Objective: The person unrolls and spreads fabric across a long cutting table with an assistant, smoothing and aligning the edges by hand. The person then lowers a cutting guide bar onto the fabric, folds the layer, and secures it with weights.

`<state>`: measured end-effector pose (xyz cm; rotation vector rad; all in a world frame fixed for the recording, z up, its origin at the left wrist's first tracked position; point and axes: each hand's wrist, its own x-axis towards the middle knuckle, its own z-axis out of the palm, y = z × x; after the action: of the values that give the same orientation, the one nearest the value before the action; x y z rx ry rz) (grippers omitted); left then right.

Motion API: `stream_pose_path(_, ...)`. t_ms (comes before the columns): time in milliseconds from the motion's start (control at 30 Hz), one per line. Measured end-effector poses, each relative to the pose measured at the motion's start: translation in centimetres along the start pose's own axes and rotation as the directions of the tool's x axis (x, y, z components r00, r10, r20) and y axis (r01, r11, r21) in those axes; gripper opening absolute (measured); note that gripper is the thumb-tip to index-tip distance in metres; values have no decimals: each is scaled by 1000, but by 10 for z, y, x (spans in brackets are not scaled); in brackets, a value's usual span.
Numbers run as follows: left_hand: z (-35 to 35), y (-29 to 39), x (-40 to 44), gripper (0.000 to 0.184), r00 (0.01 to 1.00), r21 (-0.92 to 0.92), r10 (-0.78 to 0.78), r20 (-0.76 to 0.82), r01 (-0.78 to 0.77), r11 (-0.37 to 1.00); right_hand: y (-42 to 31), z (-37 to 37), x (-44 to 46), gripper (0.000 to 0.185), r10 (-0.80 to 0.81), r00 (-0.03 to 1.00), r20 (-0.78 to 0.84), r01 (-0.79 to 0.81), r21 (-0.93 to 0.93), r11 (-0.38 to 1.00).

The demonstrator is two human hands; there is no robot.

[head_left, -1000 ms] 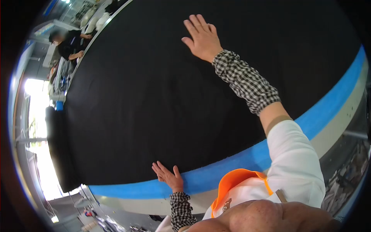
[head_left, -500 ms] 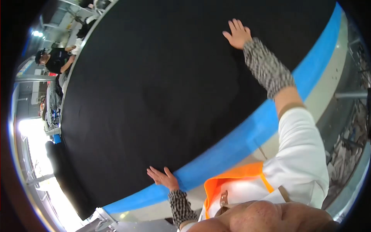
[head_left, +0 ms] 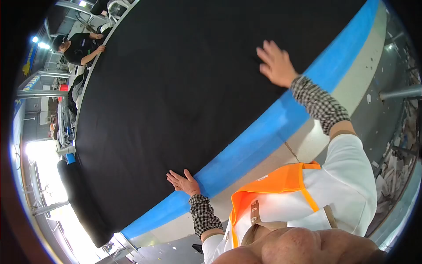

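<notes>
Black fabric (head_left: 176, 97) lies spread over a large table, with a blue layer (head_left: 246, 154) showing along its near edge. My left hand (head_left: 183, 182) rests by the fabric's near edge, fingers extended, holding nothing. Farther right, my right hand (head_left: 277, 64) is over the black fabric near the blue strip; its fingers are apart, slightly blurred, and nothing is in them. Whether it touches the cloth is unclear. Checked sleeves cover both forearms.
Across the table at the upper left, a person in black (head_left: 81, 47) has a hand at the far edge. A black fabric roll (head_left: 83, 204) lies at the left end. Scraps (head_left: 391, 176) are piled at the right, below a metal bar (head_left: 398, 93).
My right hand has moved back from far over the fabric toward the near edge. My left hand stays by the edge. The view has turned, and the other person's arm now reaches the table edge.
</notes>
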<state>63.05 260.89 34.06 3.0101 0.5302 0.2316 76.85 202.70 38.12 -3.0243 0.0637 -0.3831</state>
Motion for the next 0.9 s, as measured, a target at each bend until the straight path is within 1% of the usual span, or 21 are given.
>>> stream_pose_path(33, 1, 2, 1, 79, 1000, -21, 15, -7, -15, 1000, 1, 12, -19, 56, -25, 999, 27, 25, 6, 1000)
stream_pose_path(67, 5, 7, 1, 79, 1000, -8, 9, -12, -9, 1000, 6, 16, -17, 57, -31, 998, 51, 31, -2, 1000)
stream_pose_path(100, 6, 4, -2, 79, 1000, 12, 4, -19, -4, 1000, 11, 20, -19, 58, -61, 998, 35, 59, 46, 997)
stream_pose_path(167, 6, -1, 5, 80, 999, 33, 14, -37, -13, 999, 9, -11, -24, 57, 134, 978, 159, -140, 26, 990)
stream_pose_path(233, 10, -1, 1, 80, 999, 14, 1, -50, 0, 1000, 28, 3, -52, 58, 364, 931, 12, -365, 19, 931)
stream_pose_path(267, 9, -1, 1, 80, 999, -19, -2, -54, 1, 1000, 29, 6, -76, 58, 427, 902, -63, -427, 7, 904)
stream_pose_path(300, 10, 1, 1, 80, 999, -25, 6, -53, -7, 1000, 30, 4, -101, 59, 403, 910, -95, -403, 21, 915)
stream_pose_path(333, 9, 3, 2, 80, 998, -29, 5, -55, -7, 1000, 29, 6, -128, 59, 392, 916, -80, -384, 105, 917)
stream_pose_path(367, 7, 3, 2, 79, 999, -27, -3, -54, 2, 1000, 25, 5, -154, 55, 356, 933, -57, -352, 73, 933)
stream_pose_path(400, -3, 8, 1, 79, 1000, -62, -11, -17, 9, 998, 20, 1, -179, 52, 314, 949, -26, -312, 41, 949)
stream_pose_path(467, -2, 8, 0, 79, 999, -93, 4, -36, -7, 996, 23, -13, -210, 38, 169, 984, -62, -162, 101, 982)
stream_pose_path(500, -1, 8, 0, 78, 999, -101, 8, -40, -12, 995, 17, -28, -209, 34, 182, 983, -25, -167, 289, 943)
stream_pose_path(533, -2, 9, -1, 78, 999, -106, 11, -33, -15, 994, 9, -50, -206, 30, 191, 981, 22, -179, 466, 866)
stream_pose_path(567, -3, 10, 0, 80, 1000, -93, -6, 5, 6, 996, 2, -75, -201, 26, 198, 977, 75, -201, 623, 756)
stream_pose_path(633, 5, 8, 1, 83, 1000, -109, -16, 17, 18, 994, -26, -132, -175, 23, 142, 989, 44, -125, 761, 636)
stream_pose_path(667, 4, 9, 0, 83, 1000, -118, 6, 27, -3, 993, -45, -163, -159, 21, 118, 993, 27, -90, 819, 567)
stream_pose_path(733, 0, 12, -2, 85, 997, -132, 52, 52, -45, 990, -81, -228, -128, 20, -7, 997, -81, 75, 889, 451)
stream_pose_path(767, 2, 12, -2, 85, 996, -139, 56, 73, -45, 989, -96, -260, -115, 22, -153, 972, -178, 230, 856, 464)
stream_pose_path(800, 3, 11, -2, 85, 994, -144, 57, 92, -43, 989, -111, -287, -104, 24, -298, 916, -269, 382, 810, 446)
stream_pose_path(867, 12, 0, -1, 84, 992, -116, 65, 111, -52, 992, -141, -323, -86, 29, -365, 814, -451, 538, 823, 183)
stream_pose_path(900, 12, -1, 0, 83, 992, -111, 45, 115, -32, 993, -146, -336, -80, 37, -396, 753, -526, 594, 802, 66)
